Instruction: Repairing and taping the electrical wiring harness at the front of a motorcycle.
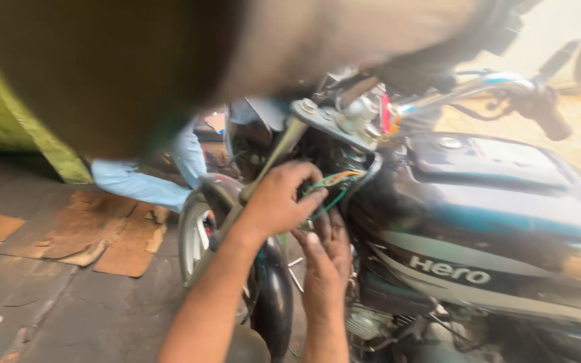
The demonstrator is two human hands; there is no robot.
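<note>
Wires (331, 183), green and orange-yellow, spill in a small tangle from the dark opening behind the steering head of a black motorcycle (499, 222) with blue and grey stripes on its fuel tank. The left hand (280, 196) reaches in from the fork side, its fingers (312, 200) curled together around the green strands, which loop out just beyond the fingertips. The right hand (324, 259) sits directly below, palm turned up, fingers pointing toward the same bundle; whether they pinch anything I cannot tell (motion blur smears them). Above both sets of fingers stand the grey fork yoke with its bolts, a red part and the chrome handlebar (489, 86). Below the left wrist runs the front wheel (200, 235), with its dark mudguard and silver rim.

Farther out past the left fingers, a person's light blue sleeve (144, 183) shows beside the wheel. Flattened brown cardboard (112, 232) lies on the dark, cracked floor (89, 316), and a green wall (8, 114) edges the scene. A blurred dark shape covers the top.
</note>
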